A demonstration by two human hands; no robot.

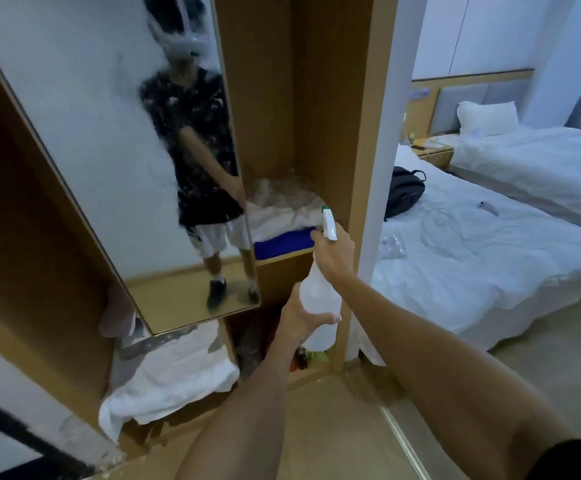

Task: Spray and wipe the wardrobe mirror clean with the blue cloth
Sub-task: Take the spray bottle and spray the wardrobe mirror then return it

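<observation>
The tall wardrobe mirror hangs on the open door at the left, its upper part fogged with spray mist. A white spray bottle with a white trigger head stands upright in front of the open wardrobe. My right hand grips its neck and trigger. My left hand wraps around the bottle's lower body. The blue cloth lies folded on the wardrobe shelf, just left of the nozzle, under white linen.
White linen is piled on the wardrobe floor below the mirror. A wooden partition stands right of the bottle. Beyond it are two white beds, one with a black backpack and cables.
</observation>
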